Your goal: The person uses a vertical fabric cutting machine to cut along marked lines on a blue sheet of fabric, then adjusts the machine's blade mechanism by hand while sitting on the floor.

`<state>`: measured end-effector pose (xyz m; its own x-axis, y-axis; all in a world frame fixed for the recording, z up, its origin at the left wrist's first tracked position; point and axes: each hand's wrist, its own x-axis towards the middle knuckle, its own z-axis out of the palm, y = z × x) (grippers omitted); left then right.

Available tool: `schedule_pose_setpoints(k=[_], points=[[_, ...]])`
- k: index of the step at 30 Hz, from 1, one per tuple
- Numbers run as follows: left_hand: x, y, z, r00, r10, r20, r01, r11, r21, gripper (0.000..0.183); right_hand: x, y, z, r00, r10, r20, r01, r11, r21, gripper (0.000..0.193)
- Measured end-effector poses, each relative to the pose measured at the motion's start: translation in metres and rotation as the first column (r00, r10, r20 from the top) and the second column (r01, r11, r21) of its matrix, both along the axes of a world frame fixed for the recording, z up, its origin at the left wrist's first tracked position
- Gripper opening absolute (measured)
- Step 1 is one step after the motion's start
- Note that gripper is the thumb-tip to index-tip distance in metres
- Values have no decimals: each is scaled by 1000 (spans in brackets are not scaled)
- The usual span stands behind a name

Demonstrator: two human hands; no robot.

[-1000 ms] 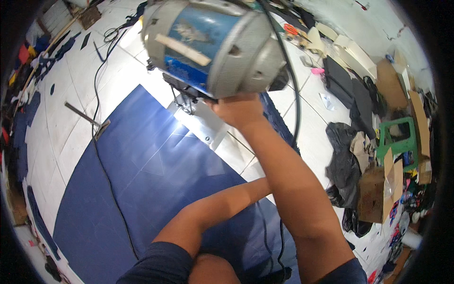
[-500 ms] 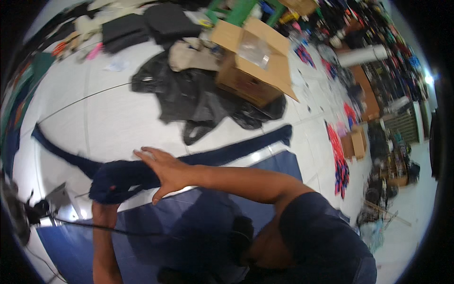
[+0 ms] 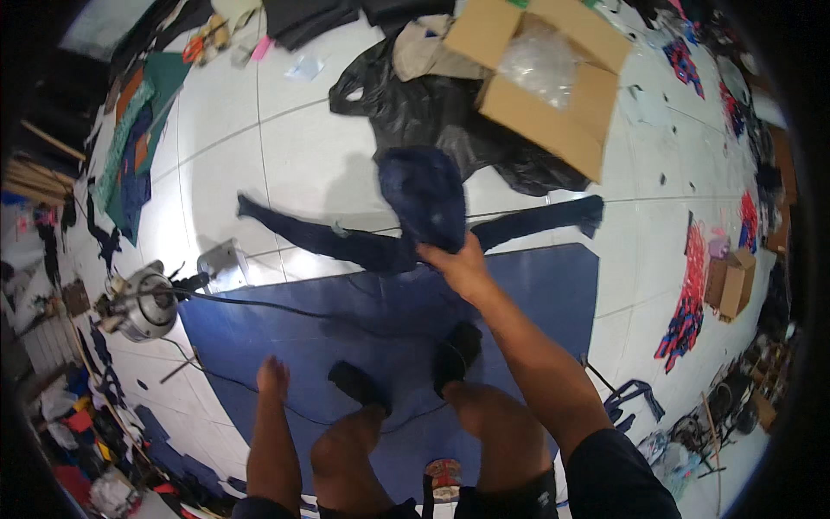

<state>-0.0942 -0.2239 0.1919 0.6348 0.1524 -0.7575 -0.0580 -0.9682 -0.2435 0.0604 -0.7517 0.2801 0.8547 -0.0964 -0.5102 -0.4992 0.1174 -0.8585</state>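
Observation:
My right hand (image 3: 456, 266) is closed on the near edge of a bunched navy cloth (image 3: 424, 197), lifted over the floor. Its far end overlaps the black plastic bag (image 3: 415, 108) in view. Two long navy strips stretch out on either side of the bundle, a left strip (image 3: 320, 240) and a right strip (image 3: 545, 218), along the white tiles. Whether they are joined to the bundle is hidden. Well back from the cloth, over the blue mat (image 3: 389, 303), my left hand (image 3: 274, 377) holds nothing visible; its fingers look loosely apart.
An open cardboard box (image 3: 553, 121) stands on the black bag beyond the cloth. To the left, a round metal machine (image 3: 145, 307) trails a black cable across the mat, near my feet. A tin (image 3: 443, 477) sits between my legs. Red and navy strips (image 3: 685, 316) lie at right.
My left hand has let go of the navy cloth and drawn back toward my body. My right hand now grips the bundle and has raised it. The view has shifted.

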Motion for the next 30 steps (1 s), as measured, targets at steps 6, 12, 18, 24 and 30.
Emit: schedule_pose_setpoints(k=[6, 12, 18, 24, 30], points=[[-190, -20, 200, 984, 22, -178, -95, 905, -414, 27, -58, -64, 161, 813, -320, -487, 423, 898, 117, 68], [-129, -30, 273, 584, 482, -653, -807, 433, -402, 29, -139, -159, 281, 790, -592, -159, 576, 806, -137, 65], [-25, -77, 426, 539, 778, -323, -813, 378, -443, 35, -386, -396, 373, 624, -781, -1, 699, 559, -446, 43], [-33, -32, 497, 569, 792, -222, -810, 492, -321, 22, -577, -444, 597, 660, -751, 31, 193, 129, -973, 51], [-27, 1, 508, 627, 648, -433, -776, 569, -271, 39, -670, -452, 688, 338, -898, -282, -591, 30, -806, 78]])
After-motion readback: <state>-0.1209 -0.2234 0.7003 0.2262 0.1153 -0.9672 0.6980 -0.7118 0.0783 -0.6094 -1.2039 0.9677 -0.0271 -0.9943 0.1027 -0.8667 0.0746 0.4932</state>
